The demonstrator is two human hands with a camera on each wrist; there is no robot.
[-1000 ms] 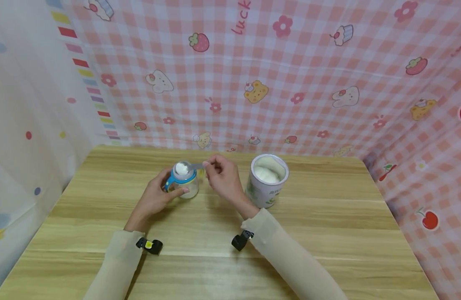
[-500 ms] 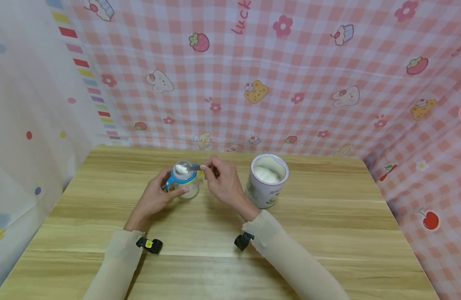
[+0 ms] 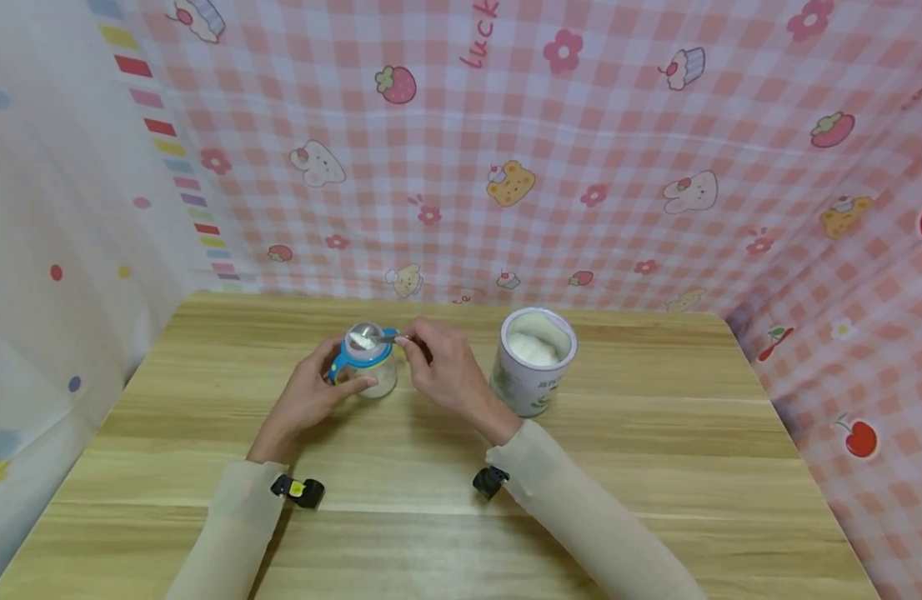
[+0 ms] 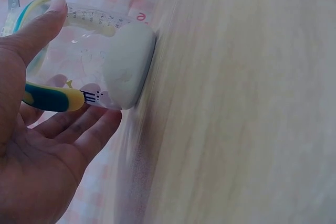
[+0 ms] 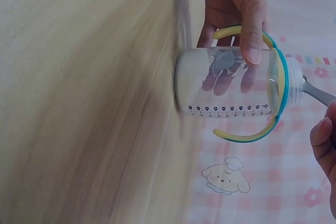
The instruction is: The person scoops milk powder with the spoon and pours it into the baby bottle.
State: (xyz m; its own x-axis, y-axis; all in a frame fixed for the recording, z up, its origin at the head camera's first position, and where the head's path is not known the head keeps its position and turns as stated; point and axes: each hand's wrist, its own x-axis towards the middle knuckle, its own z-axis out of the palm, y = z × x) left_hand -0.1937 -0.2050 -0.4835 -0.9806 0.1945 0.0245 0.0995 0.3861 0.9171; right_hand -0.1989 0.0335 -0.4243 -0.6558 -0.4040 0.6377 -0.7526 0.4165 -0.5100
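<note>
A clear baby bottle (image 5: 231, 90) with a blue and yellow two-handled ring stands upright on the table, its cap off. White powder fills its lower part. My left hand (image 3: 314, 383) grips the bottle from the left, thumb across the front and fingers behind. Between thumb and fingers, my right hand (image 3: 446, 367) pinches the handle of a grey spoon (image 3: 389, 338). The spoon's bowl is tipped at the bottle mouth, with some white powder (image 3: 362, 341) on it. In the right wrist view, the spoon (image 5: 317, 94) reaches into the threaded neck (image 5: 295, 82).
A pale tin (image 3: 534, 387) of white powder stands uncovered on the wooden table (image 3: 656, 467), to the right of my right hand. Behind the table hangs a pink checked cloth (image 3: 461, 167), with a white dotted one (image 3: 63, 208) at the left.
The spoon's bowl has tilted into the bottle mouth and its heap of powder has shrunk. My right hand has turned and lowered slightly. The left hand and bottle stay put.
</note>
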